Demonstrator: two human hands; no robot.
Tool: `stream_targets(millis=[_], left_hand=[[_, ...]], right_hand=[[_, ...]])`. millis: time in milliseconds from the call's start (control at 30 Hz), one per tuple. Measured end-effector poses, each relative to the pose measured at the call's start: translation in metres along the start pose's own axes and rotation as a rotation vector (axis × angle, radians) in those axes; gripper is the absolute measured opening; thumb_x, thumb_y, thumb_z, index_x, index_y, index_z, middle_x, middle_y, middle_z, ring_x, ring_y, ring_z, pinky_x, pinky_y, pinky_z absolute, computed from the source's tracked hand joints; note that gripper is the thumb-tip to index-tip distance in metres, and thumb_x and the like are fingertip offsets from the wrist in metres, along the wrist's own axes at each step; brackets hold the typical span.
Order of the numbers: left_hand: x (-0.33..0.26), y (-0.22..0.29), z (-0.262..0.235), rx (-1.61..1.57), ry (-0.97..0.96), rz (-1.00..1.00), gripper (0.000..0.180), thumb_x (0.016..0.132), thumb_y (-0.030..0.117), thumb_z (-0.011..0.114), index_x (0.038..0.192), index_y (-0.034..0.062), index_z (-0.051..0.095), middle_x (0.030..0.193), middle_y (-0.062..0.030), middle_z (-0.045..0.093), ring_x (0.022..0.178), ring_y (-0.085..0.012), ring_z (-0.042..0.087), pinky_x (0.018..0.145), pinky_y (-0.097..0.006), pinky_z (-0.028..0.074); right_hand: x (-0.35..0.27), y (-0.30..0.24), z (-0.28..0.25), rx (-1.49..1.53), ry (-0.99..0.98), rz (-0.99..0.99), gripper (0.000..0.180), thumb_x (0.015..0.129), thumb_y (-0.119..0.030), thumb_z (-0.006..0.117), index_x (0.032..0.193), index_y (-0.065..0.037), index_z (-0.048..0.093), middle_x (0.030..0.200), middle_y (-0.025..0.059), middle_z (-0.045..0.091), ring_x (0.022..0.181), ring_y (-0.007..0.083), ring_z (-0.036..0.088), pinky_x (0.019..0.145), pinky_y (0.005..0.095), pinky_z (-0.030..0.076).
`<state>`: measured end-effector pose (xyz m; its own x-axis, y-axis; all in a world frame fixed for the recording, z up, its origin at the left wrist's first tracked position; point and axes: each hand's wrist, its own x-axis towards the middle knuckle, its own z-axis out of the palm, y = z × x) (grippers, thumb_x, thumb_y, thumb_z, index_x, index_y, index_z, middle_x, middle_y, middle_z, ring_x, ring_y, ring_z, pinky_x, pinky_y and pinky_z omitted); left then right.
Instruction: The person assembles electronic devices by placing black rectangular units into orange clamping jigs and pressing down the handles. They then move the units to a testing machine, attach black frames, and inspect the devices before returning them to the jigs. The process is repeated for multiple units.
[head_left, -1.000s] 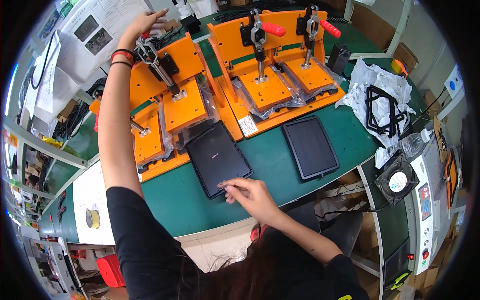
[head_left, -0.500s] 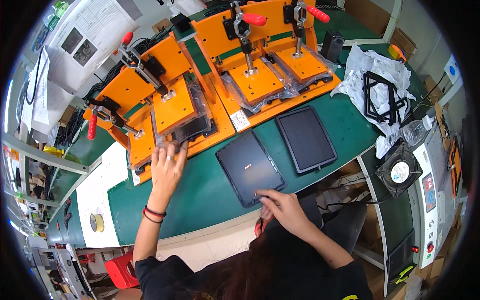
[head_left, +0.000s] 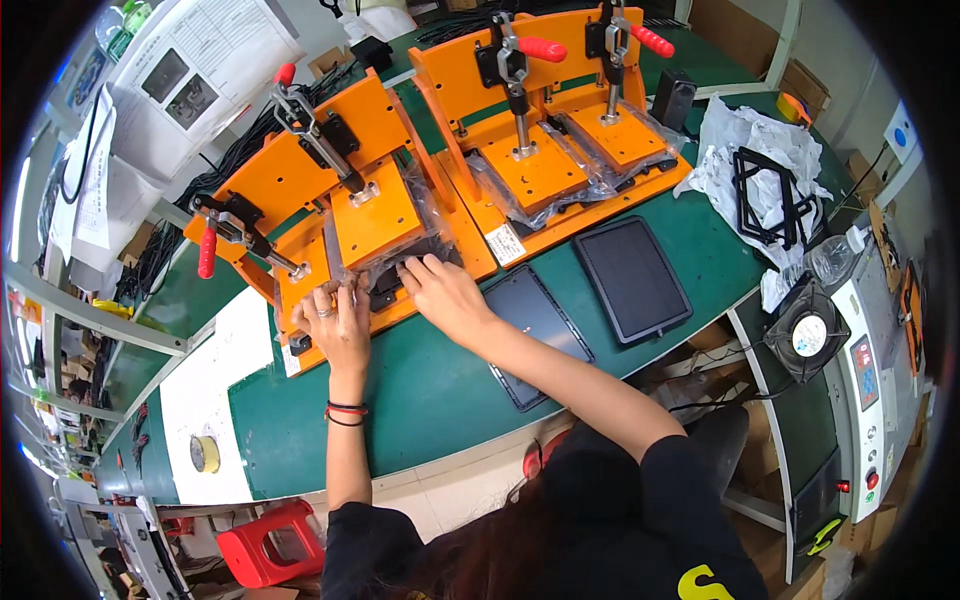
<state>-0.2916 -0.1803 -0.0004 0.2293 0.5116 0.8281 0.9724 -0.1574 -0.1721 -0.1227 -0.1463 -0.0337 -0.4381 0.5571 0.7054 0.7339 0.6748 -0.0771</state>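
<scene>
Both my hands are at the left orange clamp fixture (head_left: 462, 240), where a flat black panel (head_left: 384, 278) lies partly under an orange press plate (head_left: 375, 226) wrapped in clear film. My left hand (head_left: 338, 322), wearing a ring, has its fingers bent and closed at the panel's left front corner. From the other side, my right hand (head_left: 447, 293) reaches across, its fingertips closed at the panel's right edge. Most of the panel is hidden by the plate and my fingers. A dark back cover (head_left: 540, 325) lies on the bench, partly beneath my right forearm.
To the right lies a black-framed tablet-like unit (head_left: 632, 280). The second orange fixture (head_left: 535, 175) with red-handled clamps stands behind. Black frames (head_left: 770, 195) rest on white wrapping (head_left: 730, 140). A tape roll (head_left: 205, 454) sits at left, and a small fan (head_left: 806, 330) at right.
My right hand has left the dark back cover and moved up and left to the panel in the fixture. My left hand stays at the panel's front edge. The view has shifted slightly.
</scene>
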Motion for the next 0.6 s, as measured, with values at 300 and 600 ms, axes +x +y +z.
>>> stream_targets(millis=[300, 600], left_hand=[[-0.006, -0.022, 0.011, -1.029, -0.074, -0.951, 0.046, 0.098, 0.032, 0.048, 0.125, -0.0055, 0.045, 0.111, -0.0169, 0.058, 0.1, -0.0245, 0.056, 0.091, -0.036, 0.042], [0.038, -0.073, 0.006, -2.385, -0.574, -1.361, 0.047, 0.092, 0.032, 0.055, 0.119, -0.0053, 0.047, 0.123, -0.0203, 0.051, 0.103, -0.0268, 0.056, 0.094, -0.037, 0.048]], right_hand=[[0.017, 0.008, 0.003, -0.041, 0.111, -0.139, 0.024, 0.071, -0.01, 0.062, 0.094, -0.003, 0.061, 0.093, 0.0052, 0.058, 0.078, 0.016, 0.06, 0.059, 0.0242, 0.053], [0.001, 0.007, 0.002, -0.034, 0.098, -0.155, 0.017, 0.069, -0.01, 0.061, 0.085, -0.003, 0.06, 0.097, 0.0044, 0.055, 0.067, 0.0153, 0.057, 0.054, 0.0244, 0.052]])
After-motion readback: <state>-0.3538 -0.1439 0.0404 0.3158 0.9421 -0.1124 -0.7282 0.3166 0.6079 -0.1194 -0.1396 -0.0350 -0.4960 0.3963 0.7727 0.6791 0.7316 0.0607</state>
